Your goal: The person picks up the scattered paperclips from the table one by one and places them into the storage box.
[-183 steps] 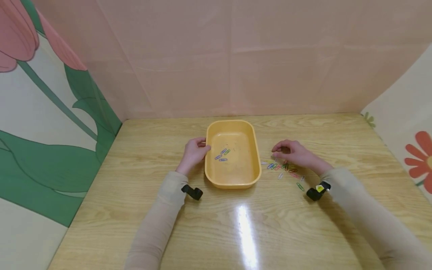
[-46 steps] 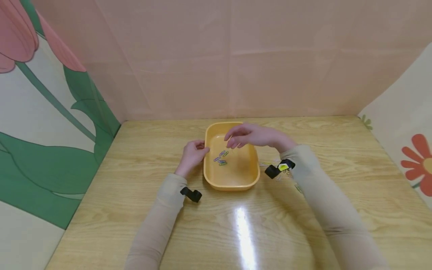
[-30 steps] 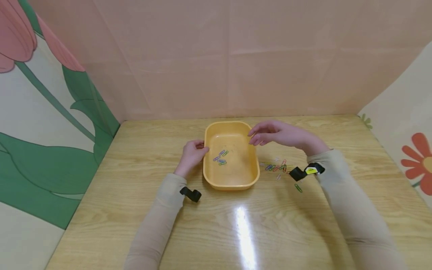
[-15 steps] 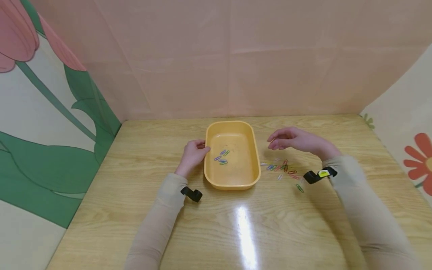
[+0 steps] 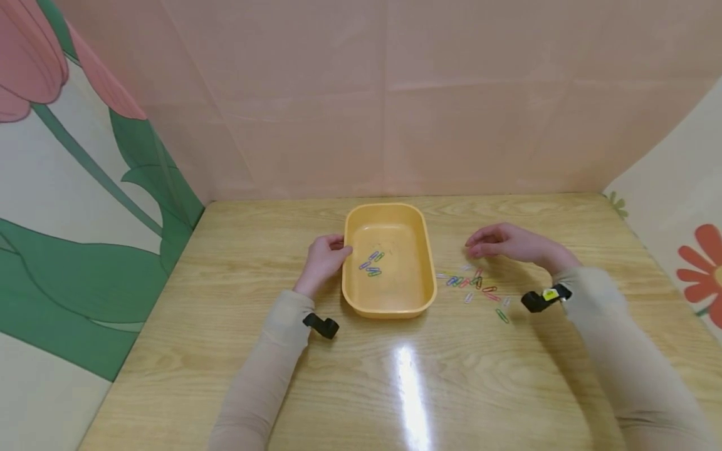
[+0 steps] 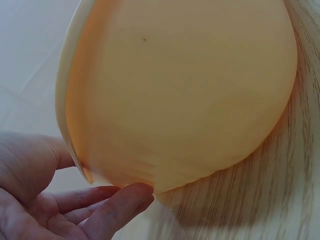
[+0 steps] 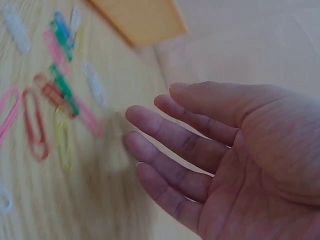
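A yellow plastic tray (image 5: 403, 282) stands mid-table, with several blue, purple and green paper clips (image 5: 373, 270) on its left floor. My left hand (image 5: 323, 263) grips the tray's left rim; in the left wrist view the thumb laps over the rim (image 6: 61, 90) and the fingers (image 6: 117, 207) touch the outer wall. Right of the tray lie several loose paper clips (image 5: 492, 297) in red, pink, green, blue, yellow and white. Just above their far side hovers my right hand (image 5: 516, 243), fingers (image 7: 172, 135) loosely bent, palm showing, holding nothing.
The wooden table (image 5: 282, 388) ends at a pink cloth backdrop (image 5: 389, 100). A flower-printed panel (image 5: 135, 156) borders it at the left and another (image 5: 690, 207) at the right. One green paper clip (image 5: 502, 316) lies nearest the front.
My right hand was over the tray and has moved back right, then lowered toward the loose paper clips. A green paper clip has been added in the tray. My left hand keeps its grip.
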The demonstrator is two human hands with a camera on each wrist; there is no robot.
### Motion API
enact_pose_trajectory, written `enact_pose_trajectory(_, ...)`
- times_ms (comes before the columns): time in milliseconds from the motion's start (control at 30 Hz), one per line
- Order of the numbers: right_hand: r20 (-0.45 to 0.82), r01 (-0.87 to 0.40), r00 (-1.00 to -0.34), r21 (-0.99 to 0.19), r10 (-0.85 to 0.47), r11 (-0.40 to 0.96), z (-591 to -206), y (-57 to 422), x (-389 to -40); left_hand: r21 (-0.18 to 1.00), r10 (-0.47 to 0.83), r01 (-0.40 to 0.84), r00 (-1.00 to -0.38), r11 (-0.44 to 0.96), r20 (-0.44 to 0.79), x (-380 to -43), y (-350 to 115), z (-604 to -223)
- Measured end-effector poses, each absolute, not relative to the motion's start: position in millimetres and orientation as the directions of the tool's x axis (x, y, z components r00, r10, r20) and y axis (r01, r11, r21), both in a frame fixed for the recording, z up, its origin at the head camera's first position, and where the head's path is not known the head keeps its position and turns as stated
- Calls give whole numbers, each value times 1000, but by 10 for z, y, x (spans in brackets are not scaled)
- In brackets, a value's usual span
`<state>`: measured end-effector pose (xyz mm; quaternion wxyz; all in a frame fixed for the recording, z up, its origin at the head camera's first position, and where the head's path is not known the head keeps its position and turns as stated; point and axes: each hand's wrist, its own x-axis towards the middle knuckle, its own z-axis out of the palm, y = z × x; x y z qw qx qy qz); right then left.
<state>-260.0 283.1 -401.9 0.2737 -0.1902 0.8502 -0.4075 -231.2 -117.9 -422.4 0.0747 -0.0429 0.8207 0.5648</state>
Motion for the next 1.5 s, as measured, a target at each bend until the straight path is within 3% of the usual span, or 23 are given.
enact_pose_trajectory(400, -215, -198, -819, -764, -532, 614, -4321, 2827, -2552, 925, 19, -162, -984, 343, -179, -2299, -1159, -4225)
enact_pose_trajectory(667, -193, -179, -831, -796, -522, 579, -4420, 2792, -2497, 932, 24, -161, -984, 325, -178, -2297, -1162, -4222)
enact_pose_trajectory(1067, -8, -335, -801, -823, -599, 459, -4535, 2768, -2478, 923, 13, -160, -984, 349, -176, -2284, -1170, -4208)
enact_pose_trajectory(1500, 73, -425, -790, -780, -608, 459, -4594, 2748, -2448, 922, 17, -177, -981, 345, -195, -2290, -1181, -4223)
